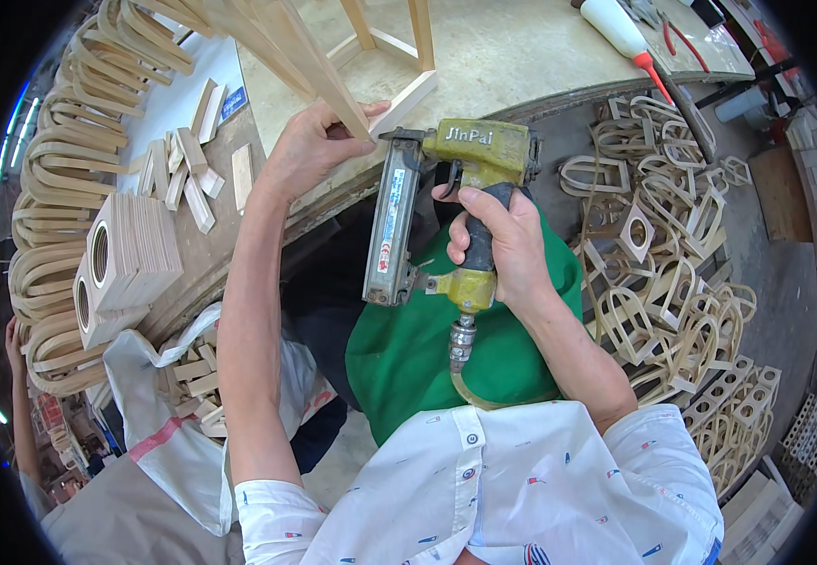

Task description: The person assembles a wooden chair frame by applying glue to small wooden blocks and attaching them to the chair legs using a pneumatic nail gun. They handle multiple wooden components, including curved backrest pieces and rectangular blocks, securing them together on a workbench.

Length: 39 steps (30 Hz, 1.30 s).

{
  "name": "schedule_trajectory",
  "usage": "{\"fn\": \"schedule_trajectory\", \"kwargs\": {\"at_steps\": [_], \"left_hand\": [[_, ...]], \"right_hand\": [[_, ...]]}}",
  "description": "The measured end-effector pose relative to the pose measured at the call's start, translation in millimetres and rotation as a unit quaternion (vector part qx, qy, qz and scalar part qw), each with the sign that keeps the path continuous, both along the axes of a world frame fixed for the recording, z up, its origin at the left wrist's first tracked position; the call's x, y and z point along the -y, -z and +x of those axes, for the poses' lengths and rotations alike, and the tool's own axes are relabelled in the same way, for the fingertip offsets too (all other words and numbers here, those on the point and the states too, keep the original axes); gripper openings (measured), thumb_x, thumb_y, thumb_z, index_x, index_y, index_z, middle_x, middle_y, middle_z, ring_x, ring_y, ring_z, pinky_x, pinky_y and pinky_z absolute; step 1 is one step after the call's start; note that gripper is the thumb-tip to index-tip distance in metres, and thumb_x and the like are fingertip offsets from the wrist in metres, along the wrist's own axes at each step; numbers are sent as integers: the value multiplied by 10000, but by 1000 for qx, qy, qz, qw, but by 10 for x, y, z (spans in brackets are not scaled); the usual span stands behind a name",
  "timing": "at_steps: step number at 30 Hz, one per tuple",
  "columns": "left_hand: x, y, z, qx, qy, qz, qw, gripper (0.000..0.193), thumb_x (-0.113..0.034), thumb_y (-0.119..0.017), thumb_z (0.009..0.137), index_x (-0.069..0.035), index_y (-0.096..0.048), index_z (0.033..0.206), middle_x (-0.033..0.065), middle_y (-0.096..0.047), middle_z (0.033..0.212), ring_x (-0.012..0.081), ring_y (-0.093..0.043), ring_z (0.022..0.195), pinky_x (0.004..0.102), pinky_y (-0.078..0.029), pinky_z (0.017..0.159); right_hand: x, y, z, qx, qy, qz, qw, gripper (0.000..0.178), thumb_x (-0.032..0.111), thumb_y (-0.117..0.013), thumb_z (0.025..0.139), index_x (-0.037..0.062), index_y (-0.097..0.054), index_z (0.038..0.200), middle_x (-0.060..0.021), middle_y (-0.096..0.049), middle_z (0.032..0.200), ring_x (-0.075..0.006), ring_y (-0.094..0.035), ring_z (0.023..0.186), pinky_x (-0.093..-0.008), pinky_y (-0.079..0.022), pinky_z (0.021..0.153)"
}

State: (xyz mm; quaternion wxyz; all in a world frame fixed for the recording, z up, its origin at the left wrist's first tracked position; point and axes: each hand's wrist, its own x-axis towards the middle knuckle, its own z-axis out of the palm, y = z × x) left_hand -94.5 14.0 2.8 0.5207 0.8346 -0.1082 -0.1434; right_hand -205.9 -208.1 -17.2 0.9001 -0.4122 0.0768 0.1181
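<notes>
A light wooden frame with upright legs stands at the near edge of the workbench. My left hand is closed round the lower end of one leg, thumb and fingers pinching it at the corner. In my right hand is a yellow-green pneumatic nail gun, gripped by its black handle with the index finger at the trigger. Its silver magazine hangs down on the left. The gun's nose is beside the frame corner, close to my left fingertips; whether it touches the wood I cannot tell. An air hose runs from the handle's base.
Short wood strips and plywood blocks with round holes lie left, beside stacked bent-wood loops. A white sack holds offcuts. A glue bottle and pliers lie far right; looped wooden parts pile up at right. Another person's arm shows far left.
</notes>
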Motion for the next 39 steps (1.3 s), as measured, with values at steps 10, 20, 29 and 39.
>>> {"fn": "schedule_trajectory", "kwargs": {"at_steps": [10, 20, 29, 39], "left_hand": [[-26, 56, 6, 43, 14, 0, 999, 436, 5, -681, 776, -92, -660, 1201, 15, -663, 1094, 95, -585, 864, 244, -494, 811], [-66, -127, 16, -36, 19, 5, 999, 392, 27, -640, 810, 4, -627, 1202, 42, -616, 1252, 117, -594, 1022, 254, -462, 924], [92, -271, 462, 51, 7, -25, 998, 510, -157, -710, 806, -34, -582, 1284, 66, -512, 1378, 157, -489, 1219, 306, -411, 999], [369, -192, 738, 50, 162, 91, 981, 707, -219, -772, 704, -50, -531, 1346, 109, -213, 1557, 270, -231, 1427, 392, -221, 1159]], "right_hand": [[-19, 8, -28, -2, 0, -18, 1000, 222, 112, -561, 921, -41, -532, 1079, -150, -620, 1036, -113, -534, 572, -269, -472, 476], [237, -60, 106, 15, 1, -17, 1000, 223, 104, -553, 915, -48, -528, 1077, -156, -629, 1016, -113, -539, 570, -265, -471, 469], [690, -149, 498, 2, 24, -23, 999, 194, 94, -571, 892, -53, -556, 1018, -116, -637, 944, -112, -551, 555, -269, -485, 460], [697, -95, 616, -2, 2, -26, 1000, 234, 109, -563, 896, -55, -567, 1064, -90, -631, 909, -88, -526, 560, -258, -467, 462]]}}
